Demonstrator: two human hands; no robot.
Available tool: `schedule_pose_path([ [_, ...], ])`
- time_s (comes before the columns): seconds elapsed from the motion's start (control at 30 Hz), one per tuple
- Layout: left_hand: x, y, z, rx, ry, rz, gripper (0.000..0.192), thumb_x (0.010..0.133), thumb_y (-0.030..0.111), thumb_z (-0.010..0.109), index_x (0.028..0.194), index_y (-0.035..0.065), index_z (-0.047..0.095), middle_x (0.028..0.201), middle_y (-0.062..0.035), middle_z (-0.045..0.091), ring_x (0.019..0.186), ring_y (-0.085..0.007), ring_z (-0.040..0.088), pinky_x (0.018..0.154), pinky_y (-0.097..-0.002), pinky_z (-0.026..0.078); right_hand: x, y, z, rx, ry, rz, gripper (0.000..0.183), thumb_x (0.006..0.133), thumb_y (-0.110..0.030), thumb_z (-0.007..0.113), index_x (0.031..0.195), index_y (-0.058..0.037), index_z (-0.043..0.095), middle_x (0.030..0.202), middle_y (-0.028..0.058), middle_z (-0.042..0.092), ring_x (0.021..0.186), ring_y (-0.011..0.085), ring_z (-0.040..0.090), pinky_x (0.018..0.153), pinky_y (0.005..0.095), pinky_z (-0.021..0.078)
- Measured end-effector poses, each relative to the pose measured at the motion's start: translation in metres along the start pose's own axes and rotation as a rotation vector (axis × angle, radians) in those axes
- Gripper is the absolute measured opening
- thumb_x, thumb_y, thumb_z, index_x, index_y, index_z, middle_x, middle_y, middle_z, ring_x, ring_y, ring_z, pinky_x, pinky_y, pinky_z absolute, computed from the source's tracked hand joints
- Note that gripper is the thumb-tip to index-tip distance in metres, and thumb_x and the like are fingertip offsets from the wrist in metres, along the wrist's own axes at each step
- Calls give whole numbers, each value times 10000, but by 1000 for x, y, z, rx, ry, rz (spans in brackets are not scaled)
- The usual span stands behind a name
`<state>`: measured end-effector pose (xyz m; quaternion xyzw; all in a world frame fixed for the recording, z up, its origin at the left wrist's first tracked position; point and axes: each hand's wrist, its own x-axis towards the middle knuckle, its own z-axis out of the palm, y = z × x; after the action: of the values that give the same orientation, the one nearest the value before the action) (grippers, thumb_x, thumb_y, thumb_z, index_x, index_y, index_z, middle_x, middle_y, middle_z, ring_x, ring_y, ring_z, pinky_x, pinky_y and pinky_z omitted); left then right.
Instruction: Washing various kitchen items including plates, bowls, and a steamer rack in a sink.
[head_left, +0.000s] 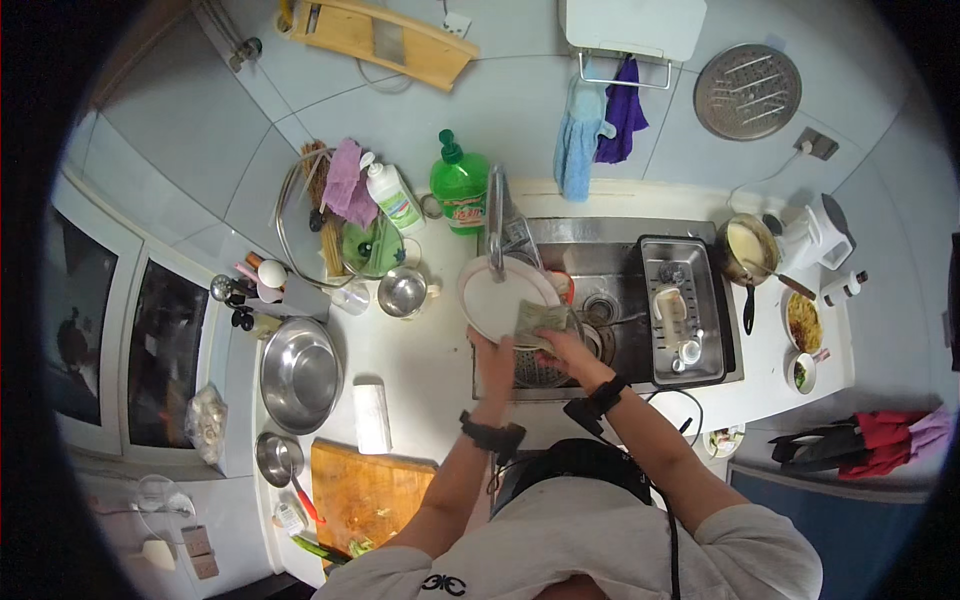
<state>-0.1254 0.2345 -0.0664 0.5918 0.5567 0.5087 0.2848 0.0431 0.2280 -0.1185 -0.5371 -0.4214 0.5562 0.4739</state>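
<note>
My left hand (493, 362) grips the near rim of a white oval plate (495, 294), which is held tilted below the faucet (495, 225). In my right hand (564, 352) is a greenish-grey cloth (541, 321), pressed against the right side of the plate. Below the plate, at the sink's left side, part of a metal colander (541, 373) shows. Whether water runs from the faucet cannot be told. The steel sink (589, 259) lies under and to the right of my hands.
A metal drain tray (684, 367) holding small items spans the sink's right part. Behind stand a green soap bottle (459, 191) and a white bottle (395, 199). Leftward are a steel cup (403, 291), a large steel bowl (300, 375) and a wooden cutting board (367, 487). A pan (748, 244) stands right.
</note>
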Motion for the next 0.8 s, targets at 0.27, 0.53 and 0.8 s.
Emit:
schedule_pose_path([
  [0.27,8,50,-12,-313,-212,-389,563,774,7,411,1283,58,177,1023,-147,465,766,-152,516,584,-234,472,6,34,-8,-280,-164,-266,262,783,-157,566,1008,-31,520,888,70,594,718,165,599,583,296,507],
  [0.53,4,37,-23,-533,-140,-552,624,725,79,402,1304,43,170,1107,-154,416,963,-227,485,758,-311,459,-21,-77,27,183,-18,411,384,762,-242,619,1045,-17,491,1030,111,543,847,228,550,660,323,479],
  [0.8,10,23,-25,-753,-109,-653,592,712,124,403,1271,60,224,1087,-147,434,950,-219,487,791,-321,446,-7,-99,13,-1191,116,-429,515,753,-311,596,1189,-106,413,1225,190,393,1114,384,368,936,468,301],
])
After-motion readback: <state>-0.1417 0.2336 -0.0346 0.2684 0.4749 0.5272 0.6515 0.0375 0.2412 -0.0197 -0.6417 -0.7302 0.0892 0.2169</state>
